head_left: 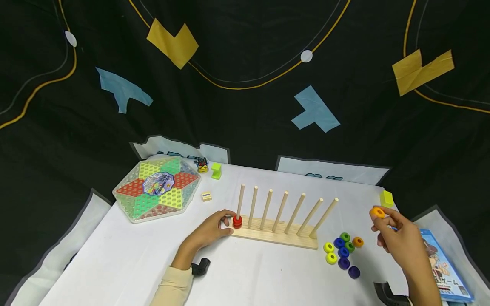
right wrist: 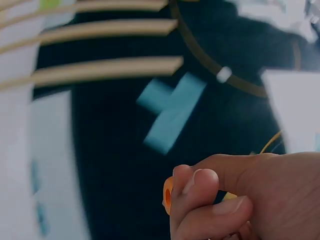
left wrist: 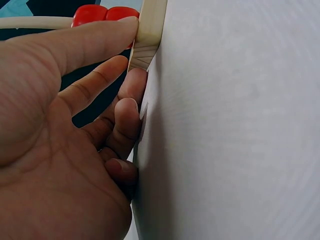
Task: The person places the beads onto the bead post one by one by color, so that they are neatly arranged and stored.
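A wooden peg stand [head_left: 273, 234] carries a row of several upright pegs, with two red beads [head_left: 237, 222] stacked on its leftmost peg. My left hand [head_left: 209, 229] holds the stand's left end; in the left wrist view its thumb [left wrist: 100, 42] lies along the wood beside the red beads, fingers curled at the end face. Off to the right and above the table, my right hand [head_left: 402, 238] pinches an orange bead [head_left: 377, 212] between thumb and fingers. Loose green, blue, yellow [head_left: 331, 258], purple [head_left: 354, 272] and orange beads lie between the stand and that hand.
At the back left lies a hexagonal Chinese checkers board [head_left: 157, 189]. Near it are a small figure [head_left: 201, 165], a green block [head_left: 216, 171] and a small striped block [head_left: 206, 196]. A yellow-green block [head_left: 386, 198] and a blue case [head_left: 445, 265] sit at the right edge.
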`<control>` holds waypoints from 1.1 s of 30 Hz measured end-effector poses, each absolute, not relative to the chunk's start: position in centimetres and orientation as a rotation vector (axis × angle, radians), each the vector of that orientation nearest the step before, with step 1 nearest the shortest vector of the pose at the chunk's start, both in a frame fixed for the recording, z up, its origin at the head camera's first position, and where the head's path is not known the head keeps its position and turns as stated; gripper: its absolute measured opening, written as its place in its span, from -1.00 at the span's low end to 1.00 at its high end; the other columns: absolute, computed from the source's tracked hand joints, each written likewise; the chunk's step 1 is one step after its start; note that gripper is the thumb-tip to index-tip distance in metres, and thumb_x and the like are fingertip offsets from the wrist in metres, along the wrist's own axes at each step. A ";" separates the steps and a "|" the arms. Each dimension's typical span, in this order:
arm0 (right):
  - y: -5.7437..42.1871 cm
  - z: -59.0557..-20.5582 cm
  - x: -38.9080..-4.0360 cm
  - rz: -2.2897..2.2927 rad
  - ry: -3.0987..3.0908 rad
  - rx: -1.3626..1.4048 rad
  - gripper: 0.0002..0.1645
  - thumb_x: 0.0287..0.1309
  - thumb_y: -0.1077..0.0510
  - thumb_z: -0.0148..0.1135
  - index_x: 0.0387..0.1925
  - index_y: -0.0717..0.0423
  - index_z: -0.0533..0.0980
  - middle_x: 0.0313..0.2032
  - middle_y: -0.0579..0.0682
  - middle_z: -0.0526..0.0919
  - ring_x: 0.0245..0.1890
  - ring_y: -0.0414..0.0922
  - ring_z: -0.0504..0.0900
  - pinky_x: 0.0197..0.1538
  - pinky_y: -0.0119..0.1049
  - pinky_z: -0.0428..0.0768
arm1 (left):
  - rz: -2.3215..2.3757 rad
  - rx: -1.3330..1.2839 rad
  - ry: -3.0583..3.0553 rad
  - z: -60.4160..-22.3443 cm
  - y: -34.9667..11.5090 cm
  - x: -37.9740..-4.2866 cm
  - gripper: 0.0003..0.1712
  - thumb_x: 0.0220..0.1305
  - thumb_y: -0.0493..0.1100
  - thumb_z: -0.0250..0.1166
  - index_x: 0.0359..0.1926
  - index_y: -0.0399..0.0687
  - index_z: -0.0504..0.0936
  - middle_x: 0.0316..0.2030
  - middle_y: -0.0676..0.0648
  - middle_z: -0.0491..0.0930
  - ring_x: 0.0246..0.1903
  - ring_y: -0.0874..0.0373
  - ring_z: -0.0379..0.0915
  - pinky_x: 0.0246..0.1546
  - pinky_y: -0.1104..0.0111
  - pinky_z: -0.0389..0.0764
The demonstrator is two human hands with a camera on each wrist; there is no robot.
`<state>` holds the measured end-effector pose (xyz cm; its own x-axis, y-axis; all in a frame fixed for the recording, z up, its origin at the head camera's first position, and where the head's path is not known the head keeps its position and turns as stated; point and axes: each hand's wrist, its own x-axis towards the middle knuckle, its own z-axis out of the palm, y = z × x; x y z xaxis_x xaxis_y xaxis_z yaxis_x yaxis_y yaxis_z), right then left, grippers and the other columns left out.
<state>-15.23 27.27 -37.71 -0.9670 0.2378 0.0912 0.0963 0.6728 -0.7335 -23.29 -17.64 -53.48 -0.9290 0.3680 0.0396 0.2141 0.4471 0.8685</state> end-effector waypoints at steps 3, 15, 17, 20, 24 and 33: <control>24.9 -35.2 -15.4 1.155 -2.673 -0.104 -0.36 0.34 -0.13 0.05 0.28 0.18 0.32 -0.44 0.03 0.60 -0.69 -0.06 0.49 -0.65 -0.33 0.49 | 1.475 0.516 2.552 -53.5 -17.7 -23.4 -0.48 0.11 -0.30 0.37 0.13 -0.04 0.49 -0.28 -0.13 0.45 -0.39 0.14 0.24 -0.35 0.36 0.31; 11.6 -32.6 -19.0 1.410 -2.767 0.477 -0.58 0.27 -0.06 0.18 0.14 -0.12 0.45 -0.42 0.00 0.58 -0.71 -0.03 0.49 -0.66 -0.26 0.49 | 1.464 0.490 2.558 -53.1 -17.6 -23.2 -0.48 0.10 -0.31 0.38 0.12 -0.05 0.50 -0.28 -0.15 0.45 -0.40 0.13 0.24 -0.36 0.36 0.29; 9.8 -33.0 -19.7 1.462 -2.763 0.536 -0.63 0.27 -0.01 0.19 0.10 -0.16 0.47 -0.42 -0.02 0.58 -0.73 -0.02 0.49 -0.66 -0.24 0.49 | 1.466 0.502 2.556 -53.2 -17.6 -23.2 -0.49 0.10 -0.31 0.38 0.11 -0.05 0.50 -0.28 -0.16 0.45 -0.40 0.12 0.24 -0.36 0.36 0.29; 7.9 -33.5 -20.5 1.486 -2.759 0.577 -0.65 0.27 0.02 0.19 0.08 -0.19 0.47 -0.43 -0.03 0.58 -0.77 -0.01 0.47 -0.67 -0.22 0.48 | 1.464 0.524 2.548 -53.1 -17.6 -23.1 -0.48 0.10 -0.31 0.38 0.12 -0.05 0.50 -0.28 -0.16 0.45 -0.38 0.10 0.25 -0.34 0.35 0.29; 6.7 -34.1 -21.2 1.501 -2.784 0.585 -0.63 0.26 0.04 0.21 0.10 -0.15 0.46 -0.44 -0.02 0.60 -0.79 0.03 0.48 -0.66 -0.16 0.51 | 1.450 0.522 2.544 -53.3 -17.5 -22.9 -0.48 0.11 -0.28 0.38 0.12 -0.02 0.50 -0.27 -0.15 0.45 -0.35 0.07 0.29 -0.33 0.34 0.31; 5.6 -34.8 -21.8 1.382 -2.828 0.641 -0.57 0.26 0.09 0.21 0.16 -0.09 0.44 -0.49 -0.12 0.61 -0.80 -0.07 0.50 -0.64 -0.20 0.52 | 1.459 0.520 2.546 -53.2 -17.7 -23.0 -0.49 0.11 -0.27 0.38 0.12 0.01 0.50 -0.27 -0.13 0.46 -0.33 0.05 0.31 -0.29 0.30 0.31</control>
